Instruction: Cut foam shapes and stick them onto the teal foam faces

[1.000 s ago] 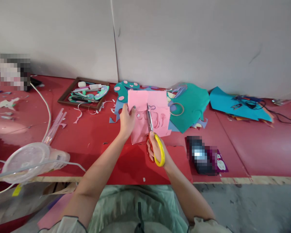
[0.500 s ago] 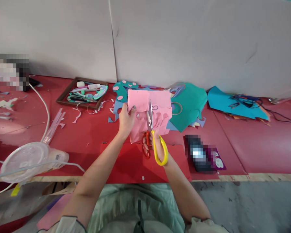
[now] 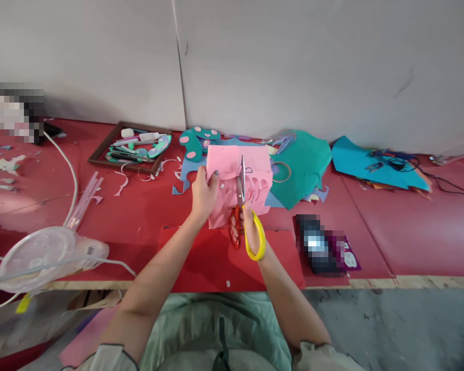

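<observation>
A red bench (image 3: 371, 242) backs onto a grey wall (image 3: 274, 62). From far off, I see the pink sheet (image 3: 225, 161) held between the bench's front and back edges. The left hand (image 3: 204, 195) pinches its left side, likely to keep it still for the scissors (image 3: 240, 197); the right hand (image 3: 250, 226) curls through their parted handles.

The left forearm (image 3: 166, 264) slants in from the lower left, the right forearm (image 3: 281, 281) from the lower right, both bare and reaching forward. The left hand (image 3: 203, 196) pinches, thumb on top; near it, the right hand (image 3: 250, 229) curls in a grip, thumb pointing forward, fingers bent.
</observation>
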Motion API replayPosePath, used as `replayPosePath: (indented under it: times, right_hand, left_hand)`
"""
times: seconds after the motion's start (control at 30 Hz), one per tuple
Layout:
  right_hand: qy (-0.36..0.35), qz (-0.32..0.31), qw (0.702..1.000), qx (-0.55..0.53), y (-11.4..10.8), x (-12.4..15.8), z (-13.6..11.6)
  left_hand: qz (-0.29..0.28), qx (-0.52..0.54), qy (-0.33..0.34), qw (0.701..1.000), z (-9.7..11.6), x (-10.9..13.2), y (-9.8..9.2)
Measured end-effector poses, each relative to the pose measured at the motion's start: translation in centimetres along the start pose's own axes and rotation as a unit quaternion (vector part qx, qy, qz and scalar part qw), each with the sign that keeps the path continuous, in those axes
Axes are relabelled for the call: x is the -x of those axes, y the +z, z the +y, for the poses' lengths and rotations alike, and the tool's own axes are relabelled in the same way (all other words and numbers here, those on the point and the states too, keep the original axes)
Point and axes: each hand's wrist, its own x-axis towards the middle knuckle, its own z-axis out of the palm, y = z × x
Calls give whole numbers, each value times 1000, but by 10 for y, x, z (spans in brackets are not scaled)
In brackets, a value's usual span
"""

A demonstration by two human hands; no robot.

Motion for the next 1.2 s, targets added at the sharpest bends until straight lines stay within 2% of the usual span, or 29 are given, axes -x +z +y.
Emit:
replayPosePath:
  times: [0.2,0.57,0.83,1.2]
  right_hand:
    - [27,1,1000,-1,4,2,-1]
    - [11,20,1000,-9,1,5,1]
    - [-14,15,1000,7,-5,6,5]
    - [9,33,999,-11,2,11,1]
  left_hand:
    - [6,12,-4,1000,1,-3,-2]
    - [23,6,11,1000,-6,-7,-2]
    - [1,25,8,1000,-3,-11,-5]
    - [-16,14,14,1000,-2,-10,-4]
